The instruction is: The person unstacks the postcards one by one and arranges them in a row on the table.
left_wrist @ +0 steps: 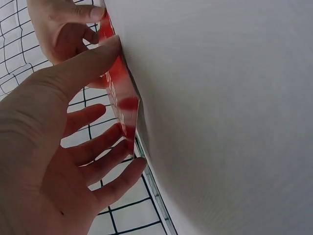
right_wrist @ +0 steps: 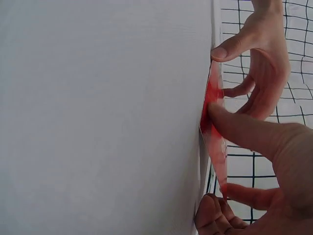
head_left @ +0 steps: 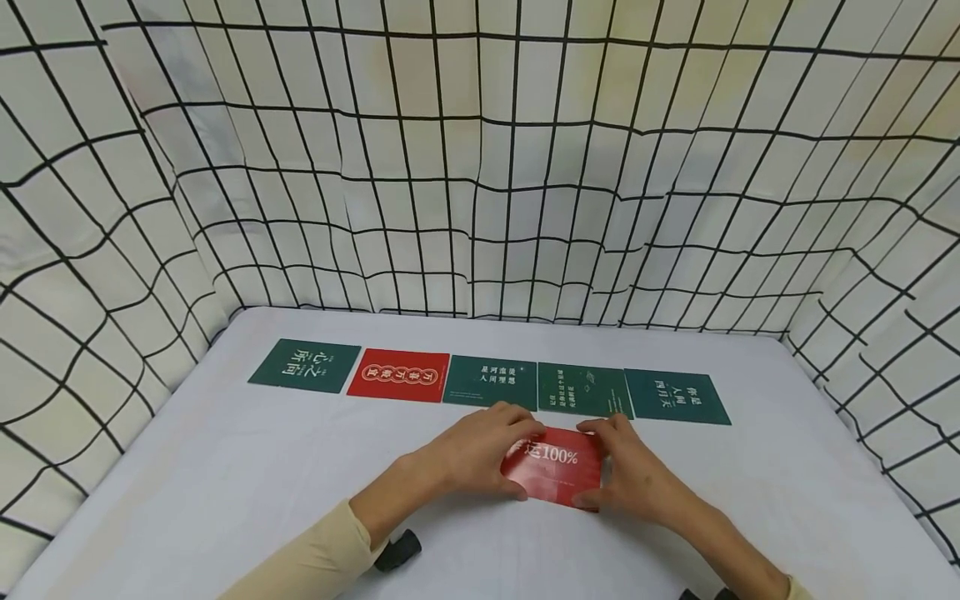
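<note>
Low over the near middle of the white table, a red card (head_left: 555,475) with white print, partly reading "100%", lies between my two hands. The left hand (head_left: 476,454) holds its left side, thumb at the near edge and fingers toward the far edge. On the right side, the right hand (head_left: 641,479) holds it in the same way. In the left wrist view the card (left_wrist: 128,105) appears nearly edge-on. Against the white cloth in the right wrist view, the card (right_wrist: 215,139) looks slightly tilted; whether it touches the table I cannot tell.
Beyond the hands a row of cards runs across the table: a green card (head_left: 303,367) at far left, a red card (head_left: 399,375), then more green cards (head_left: 490,382), (head_left: 678,397). White cloth walls with a black grid (head_left: 480,175) enclose the table (head_left: 262,483).
</note>
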`<state>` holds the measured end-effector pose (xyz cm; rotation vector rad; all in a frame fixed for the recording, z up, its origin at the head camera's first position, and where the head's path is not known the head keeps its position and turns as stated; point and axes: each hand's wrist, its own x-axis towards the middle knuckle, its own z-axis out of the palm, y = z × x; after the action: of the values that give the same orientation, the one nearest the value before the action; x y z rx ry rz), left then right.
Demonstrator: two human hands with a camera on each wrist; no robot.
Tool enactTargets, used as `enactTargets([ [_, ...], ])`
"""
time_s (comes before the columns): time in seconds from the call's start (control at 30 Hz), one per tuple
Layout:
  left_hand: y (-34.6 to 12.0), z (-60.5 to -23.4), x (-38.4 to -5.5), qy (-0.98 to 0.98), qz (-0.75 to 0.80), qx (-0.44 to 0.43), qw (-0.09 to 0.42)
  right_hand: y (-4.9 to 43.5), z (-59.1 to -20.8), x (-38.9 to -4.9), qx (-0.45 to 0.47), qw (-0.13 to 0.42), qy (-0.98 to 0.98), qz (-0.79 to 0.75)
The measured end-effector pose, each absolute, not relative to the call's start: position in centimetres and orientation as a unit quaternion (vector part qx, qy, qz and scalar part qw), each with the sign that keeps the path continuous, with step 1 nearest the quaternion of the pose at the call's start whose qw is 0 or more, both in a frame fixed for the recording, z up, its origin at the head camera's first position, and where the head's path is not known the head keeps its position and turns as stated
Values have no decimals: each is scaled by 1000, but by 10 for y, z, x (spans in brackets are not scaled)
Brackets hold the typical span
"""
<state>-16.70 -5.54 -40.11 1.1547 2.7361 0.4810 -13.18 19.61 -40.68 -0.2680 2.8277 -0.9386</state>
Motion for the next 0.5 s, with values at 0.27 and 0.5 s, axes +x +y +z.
enactTargets([
  [0.27, -55, -402, -168, 906, 133, 400, 30, 201, -407, -134, -73, 84, 925, -362],
  [0.5, -56, -400, -172, 908, 133, 397, -1, 206, -410, -136, -76, 95, 897, -425],
])
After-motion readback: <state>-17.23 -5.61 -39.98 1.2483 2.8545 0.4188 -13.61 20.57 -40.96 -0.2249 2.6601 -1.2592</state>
